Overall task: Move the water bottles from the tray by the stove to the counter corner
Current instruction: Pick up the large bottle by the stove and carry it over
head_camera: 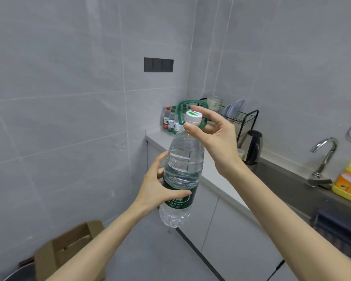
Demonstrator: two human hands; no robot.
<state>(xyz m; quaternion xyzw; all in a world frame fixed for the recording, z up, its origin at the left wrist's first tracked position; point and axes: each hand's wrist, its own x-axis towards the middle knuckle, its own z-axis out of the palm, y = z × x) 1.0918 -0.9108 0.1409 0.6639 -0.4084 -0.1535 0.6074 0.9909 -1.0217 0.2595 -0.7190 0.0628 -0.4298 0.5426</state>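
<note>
A large clear water bottle point(181, 169) with a dark green label, white cap and green carry handle hangs in the air in front of me, tilted slightly right. My left hand point(162, 187) wraps its lower body at the label. My right hand point(215, 136) pinches the neck and cap from the right, thumb below the cap and forefinger above. Several small water bottles point(170, 122) with red and green labels stand in the far counter corner point(156, 136) against the wall.
A black dish rack point(239, 116) with bowls stands behind the bottle. A dark kettle point(253, 147), a sink with a chrome tap point(322, 157) and a yellow detergent jug point(349, 181) line the counter at right. A cardboard box point(69, 248) sits on the floor at left.
</note>
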